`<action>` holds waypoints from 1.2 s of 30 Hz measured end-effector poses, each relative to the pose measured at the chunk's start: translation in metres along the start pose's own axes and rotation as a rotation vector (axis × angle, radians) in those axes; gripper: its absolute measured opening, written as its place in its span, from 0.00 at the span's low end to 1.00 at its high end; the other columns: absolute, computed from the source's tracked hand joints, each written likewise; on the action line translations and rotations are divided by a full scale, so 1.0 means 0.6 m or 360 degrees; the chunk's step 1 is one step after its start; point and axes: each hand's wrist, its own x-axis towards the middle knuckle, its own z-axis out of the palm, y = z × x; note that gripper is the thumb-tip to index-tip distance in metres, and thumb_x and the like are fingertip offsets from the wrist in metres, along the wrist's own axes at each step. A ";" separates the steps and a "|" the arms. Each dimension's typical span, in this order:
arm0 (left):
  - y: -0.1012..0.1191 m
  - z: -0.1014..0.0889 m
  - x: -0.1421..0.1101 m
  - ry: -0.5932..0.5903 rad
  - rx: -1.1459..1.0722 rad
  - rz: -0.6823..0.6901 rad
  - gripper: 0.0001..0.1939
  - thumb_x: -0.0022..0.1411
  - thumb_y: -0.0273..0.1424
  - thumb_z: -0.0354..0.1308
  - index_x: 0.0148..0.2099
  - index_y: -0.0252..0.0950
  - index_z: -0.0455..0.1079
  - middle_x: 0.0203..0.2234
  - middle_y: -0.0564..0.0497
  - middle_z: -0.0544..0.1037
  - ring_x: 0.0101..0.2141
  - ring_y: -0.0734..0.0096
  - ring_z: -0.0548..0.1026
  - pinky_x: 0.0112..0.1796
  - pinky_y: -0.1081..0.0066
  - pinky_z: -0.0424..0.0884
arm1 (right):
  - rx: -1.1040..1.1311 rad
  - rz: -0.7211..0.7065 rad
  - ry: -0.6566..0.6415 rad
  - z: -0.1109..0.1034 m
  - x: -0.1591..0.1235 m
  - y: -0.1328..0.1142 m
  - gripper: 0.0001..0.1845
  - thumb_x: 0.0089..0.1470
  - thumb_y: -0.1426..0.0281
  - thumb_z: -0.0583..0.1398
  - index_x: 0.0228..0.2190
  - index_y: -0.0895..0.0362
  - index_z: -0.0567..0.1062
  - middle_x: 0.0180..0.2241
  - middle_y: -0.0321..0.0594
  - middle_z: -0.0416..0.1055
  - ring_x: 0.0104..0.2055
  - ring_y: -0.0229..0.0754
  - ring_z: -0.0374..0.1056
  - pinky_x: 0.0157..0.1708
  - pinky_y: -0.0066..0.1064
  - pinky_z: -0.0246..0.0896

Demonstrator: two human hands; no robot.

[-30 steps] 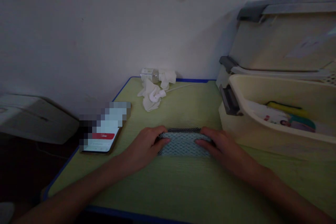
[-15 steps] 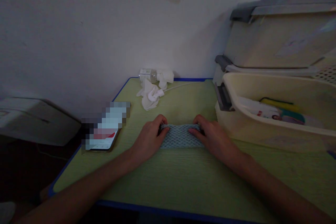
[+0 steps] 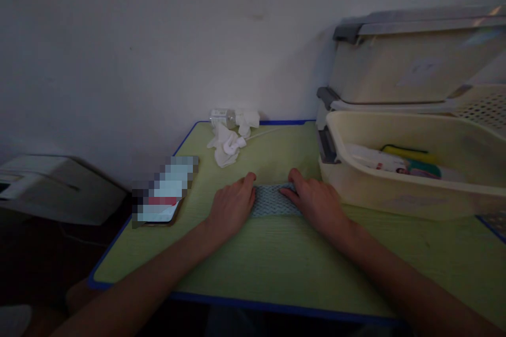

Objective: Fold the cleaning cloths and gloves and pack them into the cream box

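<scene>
A grey-blue knitted strip (image 3: 275, 201) stretches between my two hands, low over the green tabletop. My left hand (image 3: 234, 202) is closed on its left end, the back of the hand and thumb covering that end. At the opposite end, my right hand (image 3: 314, 197) pinches the upper edge between thumb and fingers. The strip's middle, with its textured stitches, shows between them.
On the left of the green table (image 3: 253, 263) lies a lit phone (image 3: 169, 195). Crumpled tissue (image 3: 225, 145), a white pump head (image 3: 235, 145) and a clear bottle (image 3: 222, 117) lie at the back. A cream bin (image 3: 395, 195) with packages stands right, before a lidded box (image 3: 403, 63).
My left hand has shifted its grip, its fingers now covering more of the left end, and less of the strip shows between my hands. The whole view has shifted slightly.
</scene>
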 end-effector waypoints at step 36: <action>-0.021 0.062 -0.035 0.0330 0.0226 0.0805 0.31 0.65 0.39 0.44 0.63 0.22 0.47 0.61 0.32 0.56 0.62 0.55 0.52 0.59 0.56 0.54 | 0.0279 -0.0789 0.0433 0.073 -0.023 -0.014 0.39 0.59 0.52 0.47 0.57 0.75 0.59 0.58 0.66 0.54 0.62 0.57 0.49 0.56 0.50 0.56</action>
